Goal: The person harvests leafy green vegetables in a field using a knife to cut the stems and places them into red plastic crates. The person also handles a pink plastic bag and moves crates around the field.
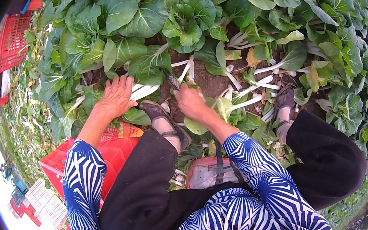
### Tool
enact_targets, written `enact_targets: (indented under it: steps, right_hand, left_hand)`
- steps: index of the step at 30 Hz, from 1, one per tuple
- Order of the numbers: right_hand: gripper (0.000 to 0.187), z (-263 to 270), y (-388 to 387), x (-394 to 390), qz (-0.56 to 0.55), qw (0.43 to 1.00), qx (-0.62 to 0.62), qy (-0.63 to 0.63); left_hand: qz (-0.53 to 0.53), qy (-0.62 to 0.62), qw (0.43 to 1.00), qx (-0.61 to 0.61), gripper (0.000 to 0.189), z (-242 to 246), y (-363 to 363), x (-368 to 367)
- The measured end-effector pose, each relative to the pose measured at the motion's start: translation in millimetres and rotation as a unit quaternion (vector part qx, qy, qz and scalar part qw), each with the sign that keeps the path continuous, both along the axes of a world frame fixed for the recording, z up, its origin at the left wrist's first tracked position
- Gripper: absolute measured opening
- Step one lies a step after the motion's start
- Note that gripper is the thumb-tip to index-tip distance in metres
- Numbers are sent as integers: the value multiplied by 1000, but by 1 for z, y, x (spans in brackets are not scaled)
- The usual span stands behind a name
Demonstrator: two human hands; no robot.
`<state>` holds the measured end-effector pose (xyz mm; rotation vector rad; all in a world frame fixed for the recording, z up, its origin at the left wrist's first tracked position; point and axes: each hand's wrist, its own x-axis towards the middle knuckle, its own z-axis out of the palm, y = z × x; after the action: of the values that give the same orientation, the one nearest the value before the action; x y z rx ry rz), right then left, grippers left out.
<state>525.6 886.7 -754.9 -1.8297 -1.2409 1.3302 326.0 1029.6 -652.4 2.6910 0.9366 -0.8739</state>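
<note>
My left hand (pixel 116 96) lies over the leaves of a bok choy (pixel 145 91), whose white stalks stick out between my thumb and fingers towards the right. In my right hand (pixel 192 102) is a knife (pixel 173 80) with a dark ribbed handle, pointing away from me. Its tip reaches the edge of a broad green leaf (pixel 151 65), so little of the blade shows. Just right of the knife, bok choy stalks (pixel 189 68) lie on brown soil (pixel 208 82). Several cut bok choy plants (pixel 253 86) are strewn between my feet and farther right.
Dense standing bok choy (pixel 183 28) fills the ground ahead and to the right. A red plastic crate (pixel 52 163) with a red bag (pixel 115 148) stands by my left leg. Another red crate (pixel 14 41) is at far left, with white crates (pixel 47 202) below. Loose yellow leaves (pixel 252 57) lie about.
</note>
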Motion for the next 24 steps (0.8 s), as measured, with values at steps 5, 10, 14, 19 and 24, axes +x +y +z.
enact_targets:
  steps: [5,10,14,19,24]
  right_hand:
    - [34,-1,19,-17,-4,1000,-9,-16]
    - [30,-15,28,-34,-22,999,-5,-32]
    - [26,-29,18,-42,-43,996,67,-44]
    - [19,-19,-23,-30,103,992,30,-63]
    - [28,41,-47,27,37,990,-44,129]
  left_hand:
    - [-16,-5,1000,22,75,-15,4,-7]
    - [13,-12,1000,-9,76,-32,13,-19]
    - [28,3,1000,-9,71,-36,12,-23]
    - [104,46,989,-99,61,-6,-2,-17]
    - [113,-188,972,-81,65,80,-13,-8]
